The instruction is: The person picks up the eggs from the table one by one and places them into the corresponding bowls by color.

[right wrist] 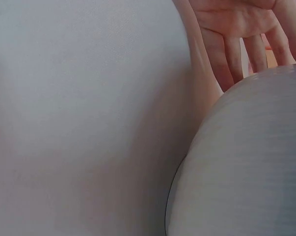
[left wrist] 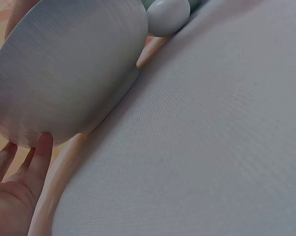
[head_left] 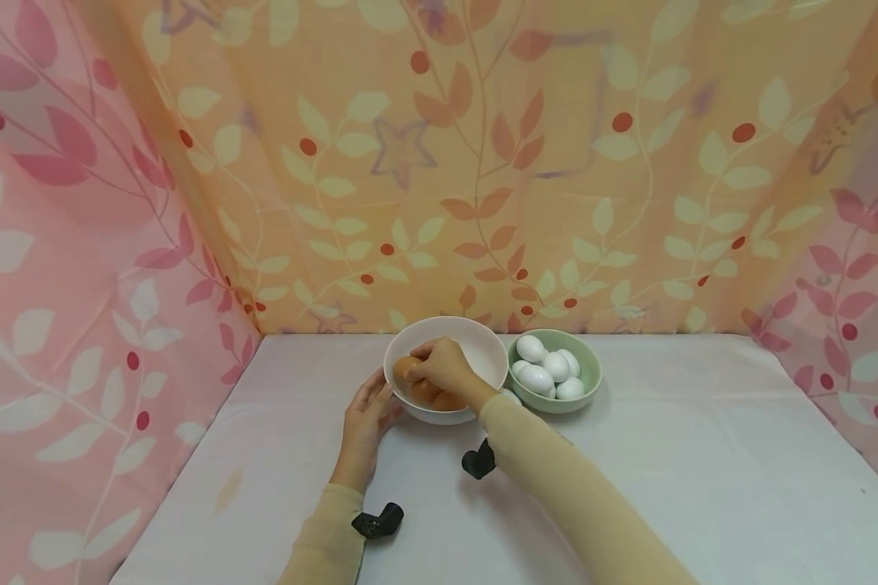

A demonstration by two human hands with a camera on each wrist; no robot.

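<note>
Into the large white bowl [head_left: 486,345] reaches my right hand [head_left: 446,367], its thumb and fingers pinching a brown egg [head_left: 406,368] near the left inner wall. Several more brown eggs [head_left: 448,400] lie beneath that hand, partly covered by it. My left hand [head_left: 366,414] rests against the bowl's outer left side. In the left wrist view the fingertips of that hand [left wrist: 17,191] touch the bowl wall [left wrist: 74,69]. The right wrist view shows the same left hand [right wrist: 246,29], fingers extended along the bowl [right wrist: 251,152], while the right hand is out of that frame.
A smaller green bowl [head_left: 593,370] heaped with several white eggs [head_left: 556,366] stands right of the white bowl. One white egg [head_left: 510,396] sits on the table between the bowls, partly behind the right wrist. Patterned cloth [head_left: 483,203] rises behind the table [head_left: 702,455].
</note>
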